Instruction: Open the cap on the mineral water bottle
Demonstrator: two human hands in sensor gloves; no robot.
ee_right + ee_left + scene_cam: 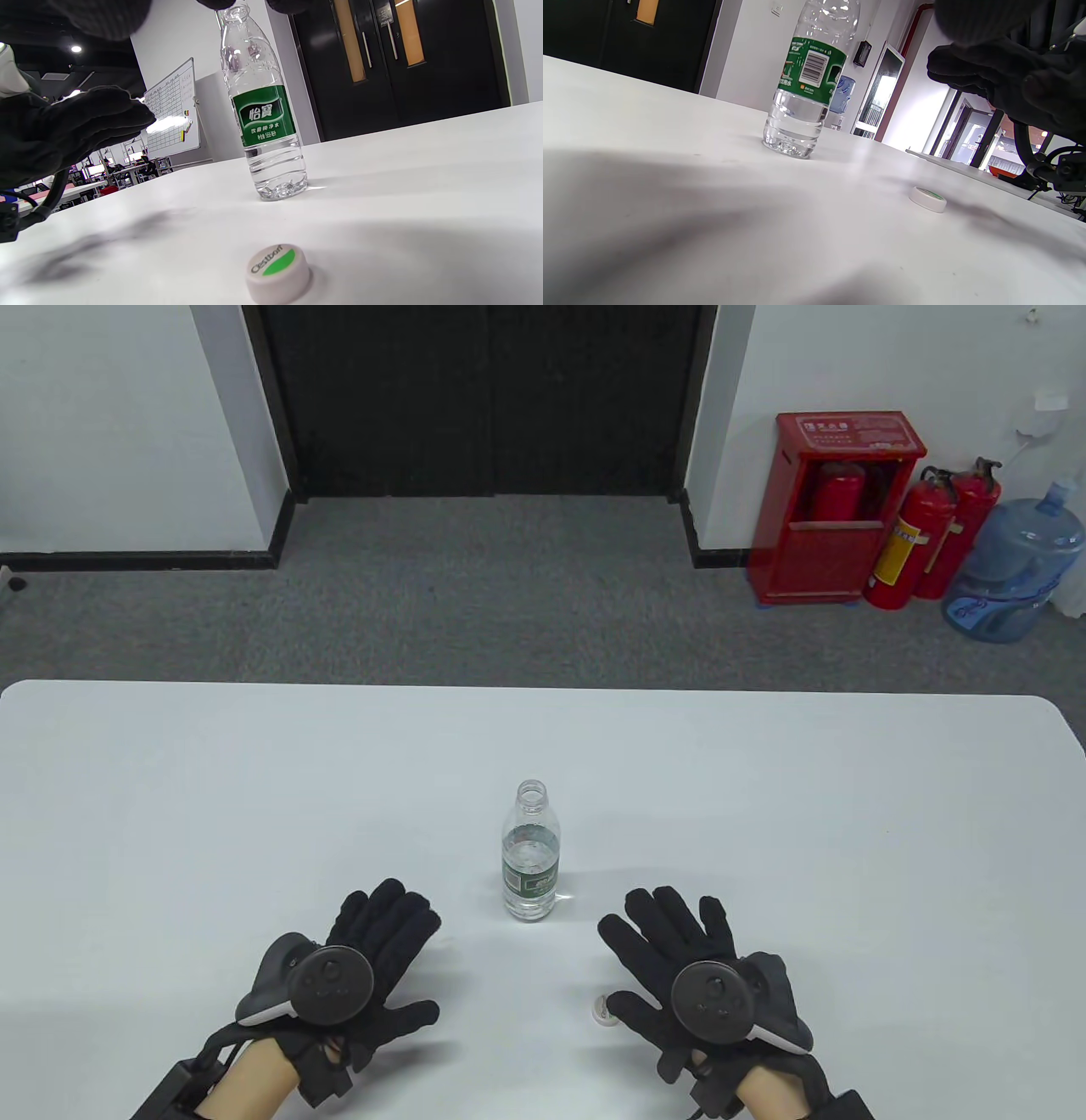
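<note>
A clear water bottle point(531, 855) with a green label stands upright on the white table point(170, 780), its neck uncapped; it also shows in the left wrist view point(808, 80) and the right wrist view point(263, 123). Its white cap point(602, 1008) lies on the table beside my right thumb, also seen in the left wrist view point(928, 198) and the right wrist view point(278, 273). My left hand point(373, 950) is spread flat and empty, left of the bottle. My right hand point(670, 942) is spread flat and empty, right of the bottle.
Beyond the table's far edge is grey carpet point(475, 594). A red extinguisher cabinet point(827, 509), two extinguishers point(920, 538) and a blue water jug point(1010, 568) stand at the far right by the wall.
</note>
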